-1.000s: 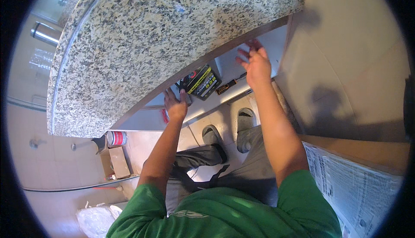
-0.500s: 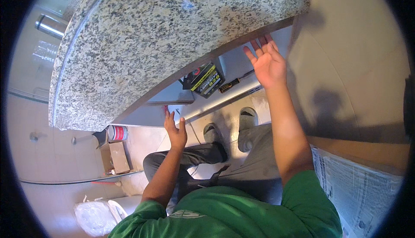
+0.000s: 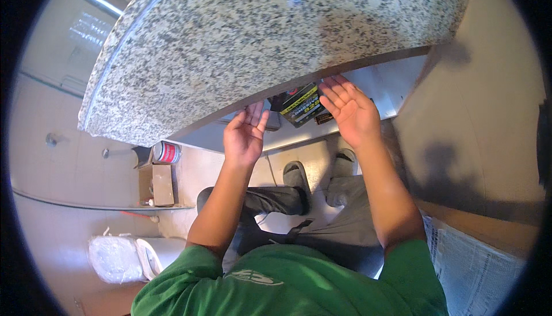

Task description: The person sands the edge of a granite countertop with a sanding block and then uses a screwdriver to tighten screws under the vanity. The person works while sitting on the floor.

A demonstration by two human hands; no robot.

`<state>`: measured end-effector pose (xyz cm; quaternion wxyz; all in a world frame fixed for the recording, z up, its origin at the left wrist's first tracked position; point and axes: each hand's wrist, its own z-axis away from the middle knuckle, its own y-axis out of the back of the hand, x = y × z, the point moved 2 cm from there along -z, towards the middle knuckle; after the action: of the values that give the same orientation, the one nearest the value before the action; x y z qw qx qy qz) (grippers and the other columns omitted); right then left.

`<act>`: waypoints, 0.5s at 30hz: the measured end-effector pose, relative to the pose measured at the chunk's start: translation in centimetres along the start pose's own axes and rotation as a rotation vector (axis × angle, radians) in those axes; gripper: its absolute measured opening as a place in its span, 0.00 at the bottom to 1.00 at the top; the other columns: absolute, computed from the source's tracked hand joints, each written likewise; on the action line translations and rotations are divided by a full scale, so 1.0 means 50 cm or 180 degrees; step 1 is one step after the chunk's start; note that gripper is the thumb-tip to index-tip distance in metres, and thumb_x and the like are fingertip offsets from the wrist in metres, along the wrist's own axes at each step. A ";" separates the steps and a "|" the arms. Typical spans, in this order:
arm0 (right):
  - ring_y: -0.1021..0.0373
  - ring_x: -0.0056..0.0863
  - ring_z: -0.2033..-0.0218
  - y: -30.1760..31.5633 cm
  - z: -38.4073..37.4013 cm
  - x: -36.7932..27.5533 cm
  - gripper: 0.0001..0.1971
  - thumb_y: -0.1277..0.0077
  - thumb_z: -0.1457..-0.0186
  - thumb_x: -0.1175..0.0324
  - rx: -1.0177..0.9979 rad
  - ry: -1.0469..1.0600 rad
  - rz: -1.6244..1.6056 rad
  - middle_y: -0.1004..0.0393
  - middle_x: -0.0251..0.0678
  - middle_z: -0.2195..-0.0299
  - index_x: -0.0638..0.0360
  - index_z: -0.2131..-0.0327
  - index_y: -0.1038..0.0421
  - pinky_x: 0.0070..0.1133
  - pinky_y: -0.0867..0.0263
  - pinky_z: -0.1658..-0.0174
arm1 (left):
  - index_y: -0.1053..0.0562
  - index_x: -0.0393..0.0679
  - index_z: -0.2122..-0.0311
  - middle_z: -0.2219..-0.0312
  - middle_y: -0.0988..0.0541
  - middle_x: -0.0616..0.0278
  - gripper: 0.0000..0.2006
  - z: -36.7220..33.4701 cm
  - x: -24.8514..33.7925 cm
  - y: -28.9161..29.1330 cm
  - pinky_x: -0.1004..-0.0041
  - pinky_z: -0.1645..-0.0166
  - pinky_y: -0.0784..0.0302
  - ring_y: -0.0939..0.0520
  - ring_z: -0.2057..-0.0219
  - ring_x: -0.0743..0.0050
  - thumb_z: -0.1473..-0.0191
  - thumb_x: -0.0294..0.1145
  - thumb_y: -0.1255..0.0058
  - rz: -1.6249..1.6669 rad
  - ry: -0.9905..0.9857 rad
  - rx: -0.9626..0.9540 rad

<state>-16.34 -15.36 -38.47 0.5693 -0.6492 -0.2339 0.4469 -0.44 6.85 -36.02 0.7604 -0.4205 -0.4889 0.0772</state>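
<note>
Speckled granite fills the upper part of the view as a broad countertop [image 3: 247,46] with a brown front edge. My left hand [image 3: 244,138] is palm up, fingers spread, with its fingertips at the underside of that edge; it holds nothing. To the right, my right hand [image 3: 352,115] is also palm up and open, its fingertips at the same edge. Whether the fingers press on the edge, I cannot tell. Between the hands, on the pale cabinet shelf [image 3: 385,92] below, sits a black box with a yellow band [image 3: 302,108], partly hidden by the countertop.
At the left, a round tin with a red label [image 3: 168,153] stands by a cardboard box [image 3: 163,185]. A plastic-wrapped toilet [image 3: 118,258] is lower left. My slippered feet [image 3: 295,179] are below the cabinet. A tiled wall [image 3: 483,97] rises on the right, with a newspaper-like covered panel [image 3: 466,264] below.
My left hand has moved up to the countertop's edge. My right hand has shifted a little down along the edge, closer to the black box. The view has tilted slightly.
</note>
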 end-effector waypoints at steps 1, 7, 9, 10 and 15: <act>0.35 0.46 0.38 0.000 -0.001 0.006 0.18 0.53 0.35 0.65 -0.0029 -0.0046 0.0090 0.32 0.50 0.42 0.64 0.46 0.35 0.39 0.36 0.37 | 0.30 0.40 0.50 0.45 0.25 0.51 0.12 0.000 0.003 0.003 0.51 0.33 0.34 0.31 0.36 0.52 0.37 0.29 0.55 0.0043 0.0003 0.0036; 0.26 0.43 0.48 0.019 -0.013 0.005 0.18 0.52 0.35 0.63 0.0135 -0.0345 0.0991 0.25 0.50 0.50 0.66 0.48 0.34 0.35 0.28 0.48 | 0.29 0.38 0.55 0.48 0.24 0.46 0.08 0.006 -0.015 -0.017 0.47 0.34 0.32 0.28 0.39 0.47 0.39 0.27 0.53 0.0334 0.0205 0.0103; 0.24 0.42 0.51 0.041 -0.027 0.009 0.18 0.53 0.35 0.63 0.0330 -0.0397 0.1335 0.24 0.51 0.52 0.67 0.47 0.34 0.33 0.27 0.50 | 0.29 0.37 0.55 0.48 0.24 0.45 0.09 0.005 -0.024 -0.029 0.47 0.35 0.31 0.28 0.39 0.46 0.39 0.27 0.52 0.0360 0.0266 0.0115; 0.24 0.41 0.52 0.050 -0.032 0.012 0.18 0.53 0.35 0.63 0.0391 -0.0416 0.1523 0.24 0.51 0.52 0.67 0.48 0.33 0.33 0.27 0.50 | 0.29 0.37 0.55 0.48 0.24 0.45 0.09 0.003 -0.027 -0.030 0.47 0.35 0.31 0.28 0.39 0.46 0.39 0.27 0.52 0.0360 0.0302 0.0131; 0.23 0.36 0.57 0.071 -0.042 0.029 0.17 0.52 0.36 0.64 0.0683 -0.0431 0.2298 0.22 0.47 0.56 0.66 0.49 0.32 0.30 0.27 0.54 | 0.30 0.36 0.53 0.45 0.26 0.44 0.11 0.006 -0.048 -0.045 0.47 0.35 0.31 0.28 0.39 0.46 0.38 0.28 0.53 0.0412 0.0473 -0.0078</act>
<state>-14.57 -16.13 -42.37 0.4233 -0.5955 0.0208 0.6825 -2.58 4.31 -35.97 0.7827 -0.4651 -0.4039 0.0887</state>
